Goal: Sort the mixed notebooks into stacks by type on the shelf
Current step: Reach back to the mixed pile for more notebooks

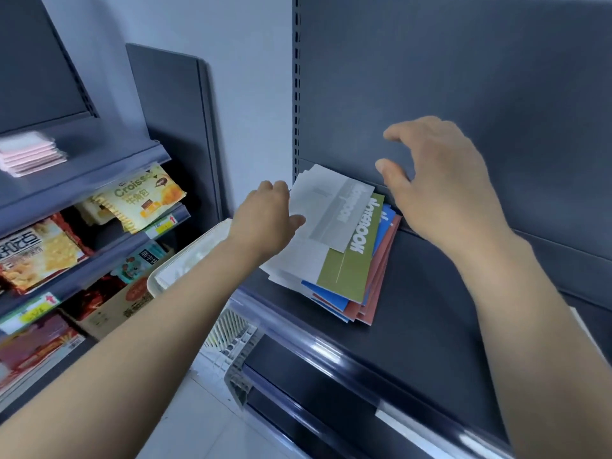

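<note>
Mixed notebooks [344, 256]: one skewed pile of thin paper-covered books at the left end of the dark grey metal shelf [430, 319], against its back panel. My left hand [265, 223] has its thumb on the top pale grey notebook [328, 207], probably to draw it off. The fingers curl out of sight, so I cannot tell if it is a pinch. Olive green notebook [347, 263], blue and red-brown edges fan out beneath; count unreadable. My right hand [440, 183] hovers spread and empty over the far corner, likely to steady the pile.
</note>
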The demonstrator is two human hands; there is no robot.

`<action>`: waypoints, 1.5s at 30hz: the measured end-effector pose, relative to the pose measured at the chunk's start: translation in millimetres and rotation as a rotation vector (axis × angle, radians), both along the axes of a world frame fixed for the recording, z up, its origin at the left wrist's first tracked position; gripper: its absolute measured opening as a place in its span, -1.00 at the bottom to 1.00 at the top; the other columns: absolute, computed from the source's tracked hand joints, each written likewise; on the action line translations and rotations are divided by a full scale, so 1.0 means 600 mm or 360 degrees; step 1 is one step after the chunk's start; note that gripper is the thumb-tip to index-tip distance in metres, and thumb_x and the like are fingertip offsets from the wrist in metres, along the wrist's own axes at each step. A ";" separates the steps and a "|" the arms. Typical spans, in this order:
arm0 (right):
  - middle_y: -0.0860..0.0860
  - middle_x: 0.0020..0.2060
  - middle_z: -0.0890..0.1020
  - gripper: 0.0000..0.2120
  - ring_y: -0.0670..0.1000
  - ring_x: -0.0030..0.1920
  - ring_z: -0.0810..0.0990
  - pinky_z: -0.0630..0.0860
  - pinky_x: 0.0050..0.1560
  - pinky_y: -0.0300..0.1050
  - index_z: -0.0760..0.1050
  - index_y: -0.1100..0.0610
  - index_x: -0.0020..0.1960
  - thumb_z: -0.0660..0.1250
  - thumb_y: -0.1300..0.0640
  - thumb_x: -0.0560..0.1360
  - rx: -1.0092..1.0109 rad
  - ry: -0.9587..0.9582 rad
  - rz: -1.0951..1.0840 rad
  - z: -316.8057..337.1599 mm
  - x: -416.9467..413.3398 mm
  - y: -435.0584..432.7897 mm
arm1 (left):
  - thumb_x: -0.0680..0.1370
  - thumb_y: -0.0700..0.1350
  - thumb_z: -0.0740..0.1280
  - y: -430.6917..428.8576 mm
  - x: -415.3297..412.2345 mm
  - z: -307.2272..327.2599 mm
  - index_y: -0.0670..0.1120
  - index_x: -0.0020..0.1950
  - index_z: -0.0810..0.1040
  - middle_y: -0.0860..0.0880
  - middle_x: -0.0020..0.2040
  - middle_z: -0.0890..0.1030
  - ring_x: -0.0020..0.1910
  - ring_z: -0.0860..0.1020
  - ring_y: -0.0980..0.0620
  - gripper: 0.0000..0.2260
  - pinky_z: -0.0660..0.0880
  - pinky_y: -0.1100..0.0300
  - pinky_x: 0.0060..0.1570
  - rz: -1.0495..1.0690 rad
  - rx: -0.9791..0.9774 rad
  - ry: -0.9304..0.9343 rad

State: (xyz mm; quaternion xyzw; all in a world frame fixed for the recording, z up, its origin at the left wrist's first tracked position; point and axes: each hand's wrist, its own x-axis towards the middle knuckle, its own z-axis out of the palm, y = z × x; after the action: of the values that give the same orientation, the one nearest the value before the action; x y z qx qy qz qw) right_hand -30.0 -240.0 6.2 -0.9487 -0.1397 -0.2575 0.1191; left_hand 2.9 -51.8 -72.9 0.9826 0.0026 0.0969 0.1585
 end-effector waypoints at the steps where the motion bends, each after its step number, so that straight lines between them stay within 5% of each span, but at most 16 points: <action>1: 0.06 0.23 0.47 -0.66 0.09 0.24 0.37 0.25 0.19 -0.07 0.38 0.13 0.32 0.21 0.08 0.57 -0.0007 0.0020 -0.0026 -0.002 0.007 -0.003 | 0.53 0.06 0.31 -0.002 0.017 -0.008 -0.19 0.23 0.39 -0.16 0.16 0.45 0.07 0.47 -0.16 -0.59 0.43 0.02 -0.01 0.0011 0.0022 0.0080; 7: 0.08 0.21 0.49 -0.66 0.12 0.20 0.39 0.28 0.19 -0.03 0.40 0.14 0.32 0.22 0.09 0.57 -0.0026 0.0088 -0.0245 -0.013 0.029 -0.007 | 0.48 0.14 0.36 -0.011 0.095 -0.030 -0.23 0.18 0.41 -0.19 0.17 0.41 0.16 0.39 -0.19 -0.50 0.40 0.02 0.05 0.0039 0.0151 0.0337; 13: 0.09 0.16 0.51 -0.69 0.14 0.18 0.41 0.34 0.19 0.01 0.40 0.15 0.29 0.21 0.10 0.56 -0.0013 0.0241 -0.0432 -0.042 0.051 0.029 | 0.44 -0.02 0.43 0.002 0.133 -0.030 -0.26 0.21 0.33 -0.21 0.16 0.46 0.14 0.46 -0.19 -0.50 0.36 0.09 -0.08 -0.0062 -0.0096 0.0470; 17: 0.10 0.14 0.52 -0.72 0.14 0.15 0.45 0.38 0.16 0.03 0.42 0.16 0.25 0.21 0.11 0.56 -0.0016 0.0425 -0.0523 -0.076 0.068 0.058 | 0.52 -0.26 0.22 0.026 0.149 -0.028 -0.29 0.14 0.34 -0.21 0.07 0.50 0.08 0.48 -0.24 -0.77 0.34 0.08 -0.14 -0.0088 -0.0271 0.0358; 21: 0.10 0.07 0.54 -0.75 0.13 0.06 0.49 0.40 -0.02 -0.08 0.45 0.18 0.18 0.24 0.10 0.54 0.0095 0.0514 -0.0640 -0.104 0.085 0.084 | 0.56 -0.28 0.13 0.092 0.168 -0.016 -0.21 0.03 0.24 -0.16 -0.09 0.43 -0.10 0.41 -0.20 -0.91 0.29 0.07 -0.19 -0.0009 -0.0506 0.0210; 27: 0.09 -0.11 0.52 -0.73 0.11 -0.07 0.47 0.32 -0.19 -0.14 0.42 0.21 -0.07 0.26 -0.03 0.53 0.0317 0.0963 -0.0782 -0.142 0.115 0.148 | 0.56 -0.31 0.10 0.177 0.165 0.000 -0.17 0.02 0.19 -0.09 -0.20 0.38 -0.23 0.37 -0.10 -0.90 0.21 0.12 -0.41 -0.0054 -0.0664 0.0129; 29: 0.08 -0.07 0.53 -0.67 0.10 0.00 0.46 0.38 -0.12 -0.11 0.41 0.17 -0.07 0.27 -0.13 0.51 0.0382 0.1125 -0.0847 -0.156 0.122 0.165 | 0.56 -0.30 0.09 0.192 0.160 0.001 -0.17 0.03 0.20 -0.04 -0.27 0.35 -0.30 0.35 -0.05 -0.91 0.20 0.15 -0.46 -0.0082 -0.0709 0.0141; 32: 0.15 0.24 0.43 -0.33 0.19 0.29 0.29 0.35 0.19 0.05 0.36 0.17 0.25 0.25 -0.34 0.40 0.0341 0.1269 -0.1099 -0.180 0.133 0.172 | 0.57 -0.28 0.10 0.219 0.153 0.003 -0.18 0.03 0.21 -0.02 -0.28 0.34 -0.31 0.36 -0.03 -0.92 0.21 0.15 -0.46 -0.0109 -0.0746 0.0155; 36: 0.14 0.30 0.40 -0.08 0.18 0.29 0.35 0.36 0.27 0.09 0.26 0.15 0.38 0.20 -0.50 0.28 0.0417 0.1411 -0.1320 -0.191 0.130 0.150 | 0.57 -0.29 0.09 0.245 0.144 0.006 -0.16 0.05 0.22 0.03 -0.28 0.35 -0.34 0.36 0.05 -0.90 0.20 0.18 -0.46 -0.0154 -0.0759 0.0172; 41: 0.19 0.30 0.34 -0.12 0.18 0.30 0.29 0.35 0.21 0.08 0.21 0.20 0.39 0.33 -0.37 0.32 0.0472 0.1165 -0.1598 -0.192 0.115 0.144 | 0.57 -0.29 0.08 0.230 0.133 0.010 -0.17 0.14 0.25 -0.01 -0.19 0.40 -0.17 0.41 -0.09 -0.84 0.21 0.19 -0.45 -0.0196 -0.0810 0.0181; 45: 0.22 0.19 0.47 -0.56 0.20 0.17 0.46 0.42 -0.06 -0.05 0.35 0.27 0.25 0.35 0.06 0.48 0.0631 0.0897 -0.1556 -0.191 0.101 0.134 | 0.56 -0.30 0.06 0.216 0.125 0.016 -0.18 0.29 0.23 -0.01 -0.02 0.43 -0.11 0.41 -0.08 -0.71 0.25 0.18 -0.40 -0.0235 -0.0853 0.0161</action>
State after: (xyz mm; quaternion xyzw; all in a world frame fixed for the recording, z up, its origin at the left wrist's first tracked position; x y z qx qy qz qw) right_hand 30.7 -159.7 -108.3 -0.8944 0.4007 -0.0420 0.1940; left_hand 77.7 77.8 -63.0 0.9068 -0.0354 0.0320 0.4189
